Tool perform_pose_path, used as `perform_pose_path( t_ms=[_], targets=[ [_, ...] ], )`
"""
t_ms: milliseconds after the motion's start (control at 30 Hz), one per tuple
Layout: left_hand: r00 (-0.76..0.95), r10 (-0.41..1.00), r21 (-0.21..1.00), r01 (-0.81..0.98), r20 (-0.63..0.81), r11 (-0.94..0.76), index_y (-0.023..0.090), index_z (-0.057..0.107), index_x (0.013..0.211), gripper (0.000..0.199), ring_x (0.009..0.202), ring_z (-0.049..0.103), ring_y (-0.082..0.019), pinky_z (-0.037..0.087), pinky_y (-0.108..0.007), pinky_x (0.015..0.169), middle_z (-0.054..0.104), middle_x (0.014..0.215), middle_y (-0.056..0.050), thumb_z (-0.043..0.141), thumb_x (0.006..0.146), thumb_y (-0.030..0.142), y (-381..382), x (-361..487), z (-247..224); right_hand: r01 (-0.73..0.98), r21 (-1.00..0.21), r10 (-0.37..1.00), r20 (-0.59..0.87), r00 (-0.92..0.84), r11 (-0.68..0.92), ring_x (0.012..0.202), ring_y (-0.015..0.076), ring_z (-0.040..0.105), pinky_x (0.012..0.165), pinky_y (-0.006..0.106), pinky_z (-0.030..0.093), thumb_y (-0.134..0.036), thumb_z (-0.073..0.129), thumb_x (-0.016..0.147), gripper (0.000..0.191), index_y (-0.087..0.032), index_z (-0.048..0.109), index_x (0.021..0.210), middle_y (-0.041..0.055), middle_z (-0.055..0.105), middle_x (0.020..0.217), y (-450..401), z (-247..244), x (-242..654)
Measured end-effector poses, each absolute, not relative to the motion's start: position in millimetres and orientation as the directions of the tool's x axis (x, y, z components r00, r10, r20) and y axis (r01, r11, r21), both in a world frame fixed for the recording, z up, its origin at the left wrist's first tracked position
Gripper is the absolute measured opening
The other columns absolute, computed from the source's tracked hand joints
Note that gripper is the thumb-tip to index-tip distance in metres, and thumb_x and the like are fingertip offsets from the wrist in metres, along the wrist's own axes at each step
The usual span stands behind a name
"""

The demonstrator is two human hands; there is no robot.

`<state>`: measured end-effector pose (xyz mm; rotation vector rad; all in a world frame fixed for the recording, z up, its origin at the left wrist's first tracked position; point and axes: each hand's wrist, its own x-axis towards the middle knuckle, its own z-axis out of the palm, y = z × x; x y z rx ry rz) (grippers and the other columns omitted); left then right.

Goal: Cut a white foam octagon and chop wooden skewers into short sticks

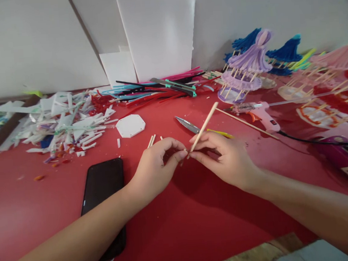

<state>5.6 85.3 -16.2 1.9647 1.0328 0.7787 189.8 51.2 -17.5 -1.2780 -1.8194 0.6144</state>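
My right hand pinches the lower end of a thin pale wooden stick, which slants up and to the right. Close to that end, my left hand has thumb and forefinger pressed together on something too small to name. The fingertips of both hands almost meet over the red table. Behind my right hand lie scissors with a yellow handle. Short sticks lie just behind my left hand. A white octagonal plate with small holes lies farther back.
A black phone lies under my left forearm. White scraps are heaped at left. Pipe cleaners and a cutter lie at the back. Right are carousel-like models, a glue gun with its cord and a purple power strip.
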Motion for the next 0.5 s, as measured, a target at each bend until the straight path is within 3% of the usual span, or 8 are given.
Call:
perform_pose_path(
  t_ms=[333, 500],
  targets=[
    [0.519, 0.739, 0.676, 0.358, 0.429, -0.644, 0.017, 0.064, 0.08, 0.006, 0.08, 0.064, -0.015, 0.054, -0.029, 0.074, 0.068, 0.084, -0.003, 0.062, 0.084, 0.013, 82.3, 5.4, -15.3, 0.642, -0.584, 0.864, 0.4, -0.306, 0.497, 0.074, 0.0164, 0.071, 0.063, 0.025, 0.053, -0.007, 0.054, 0.081, 0.016, -0.02, 0.056, 0.089, 0.002, 0.074, 0.081, 50.6, -25.1, 188.2],
    [0.511, 0.756, 0.743, 0.295, 0.409, -0.601, 0.017, 0.064, 0.078, 0.006, 0.082, 0.066, -0.014, 0.057, -0.024, 0.068, 0.069, 0.089, -0.004, 0.064, 0.082, 0.013, 80.8, 4.3, -14.4, 0.643, -0.559, 0.849, 0.402, -0.343, 0.524, 0.07, 0.0153, 0.069, 0.061, 0.024, 0.051, -0.007, 0.054, 0.081, 0.015, -0.021, 0.059, 0.085, 0.0017, 0.073, 0.079, 50.0, -24.8, 190.0]
  ],
)
